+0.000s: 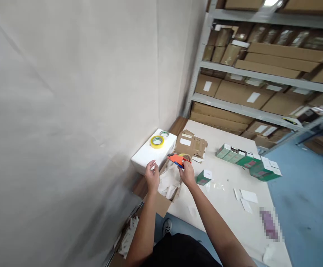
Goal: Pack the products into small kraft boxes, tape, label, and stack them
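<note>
My right hand (187, 173) grips an orange tape dispenser (178, 160) with a roll of tape in it, held above an open cardboard box (161, 203) that contains white packing material (170, 182). My left hand (152, 175) hovers beside it with the fingers loosely curled and nothing in them, next to a white foam box (150, 154). On that foam box lie a yellow tape roll (157, 141) and a smaller clear roll (164, 133).
A white table (228, 200) carries a small green carton (204, 177), a row of green cartons (247, 161), flattened cardboard (192, 144) and loose white cards (246, 198). Metal shelving (261, 78) stacked with brown boxes stands behind. A grey wall is on the left, blue floor on the right.
</note>
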### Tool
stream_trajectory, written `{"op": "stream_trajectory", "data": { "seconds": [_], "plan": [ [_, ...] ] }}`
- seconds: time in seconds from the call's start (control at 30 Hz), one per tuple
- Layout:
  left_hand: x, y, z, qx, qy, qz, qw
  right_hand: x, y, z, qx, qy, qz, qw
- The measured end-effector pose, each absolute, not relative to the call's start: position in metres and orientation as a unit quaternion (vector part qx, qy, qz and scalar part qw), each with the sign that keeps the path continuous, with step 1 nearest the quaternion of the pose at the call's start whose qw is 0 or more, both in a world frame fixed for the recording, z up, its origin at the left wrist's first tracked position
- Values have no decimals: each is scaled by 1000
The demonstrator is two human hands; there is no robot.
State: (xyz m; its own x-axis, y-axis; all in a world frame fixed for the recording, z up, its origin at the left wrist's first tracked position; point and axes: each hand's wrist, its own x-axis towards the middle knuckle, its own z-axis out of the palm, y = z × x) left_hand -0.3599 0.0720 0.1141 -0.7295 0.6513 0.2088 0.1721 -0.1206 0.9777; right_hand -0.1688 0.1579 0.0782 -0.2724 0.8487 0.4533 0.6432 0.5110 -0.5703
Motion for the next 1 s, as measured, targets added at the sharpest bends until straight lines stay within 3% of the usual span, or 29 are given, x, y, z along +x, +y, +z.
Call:
{"op": "stream_trajectory", "data": {
  "seconds": [0.27, 0.5, 1.0],
  "plan": [
    [-233, 131, 118, 366, 569, 674, 297, -12, 127, 73, -590, -703, 74, 390],
    [-104, 140, 117, 446, 542, 606, 374, 119, 71, 35, -669, -636, 65, 379],
    [65, 102, 64, 506, 511, 452, 528, 294, -36, -75, -826, -446, 216, 267]
  ]
}}
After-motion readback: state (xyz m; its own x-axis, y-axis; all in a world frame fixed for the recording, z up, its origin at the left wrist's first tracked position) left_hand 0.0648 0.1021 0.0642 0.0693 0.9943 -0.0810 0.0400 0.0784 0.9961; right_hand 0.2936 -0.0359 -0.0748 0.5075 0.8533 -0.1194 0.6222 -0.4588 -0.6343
